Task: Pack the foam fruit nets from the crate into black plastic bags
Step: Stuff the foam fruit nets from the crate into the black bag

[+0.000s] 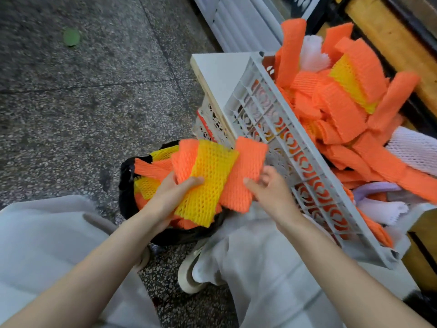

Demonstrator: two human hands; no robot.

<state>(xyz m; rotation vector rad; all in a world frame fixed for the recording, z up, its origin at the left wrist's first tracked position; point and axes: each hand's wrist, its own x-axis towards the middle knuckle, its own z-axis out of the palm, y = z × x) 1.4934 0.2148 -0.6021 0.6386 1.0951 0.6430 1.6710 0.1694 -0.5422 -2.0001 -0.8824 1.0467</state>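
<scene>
Gripping a bundle over the knees of pale trousers (272, 268) and a shoe (189, 275), the left hand (170, 195) has its thumb laid across a yellow net (210, 176) with the fingers curled underneath. The right hand (269, 188) pinches the near edge of an orange net (246, 171) beside it, its fingers bent. Both nets overlap and hang just above the bag (127, 185), which sits on the floor (82, 102) with its black rim slumped around orange and yellow pieces already heaped to the mouth. I judge the bag close to full, so the foam may spring back and spill over the slack rim if the bundle is only dropped in, not pressed down. A hard push on one side could also tip the unsupported bag. Just behind the hands the white crate (295, 147) stands tilted. Its nets (343, 102), mostly orange with some yellow, white and lilac, are piled above the rim, and a tug at one could drag others out onto the ground. A red strip (205, 125) shows on a second lattice crate below, too small to read. No other writing or brand is legible.
</scene>
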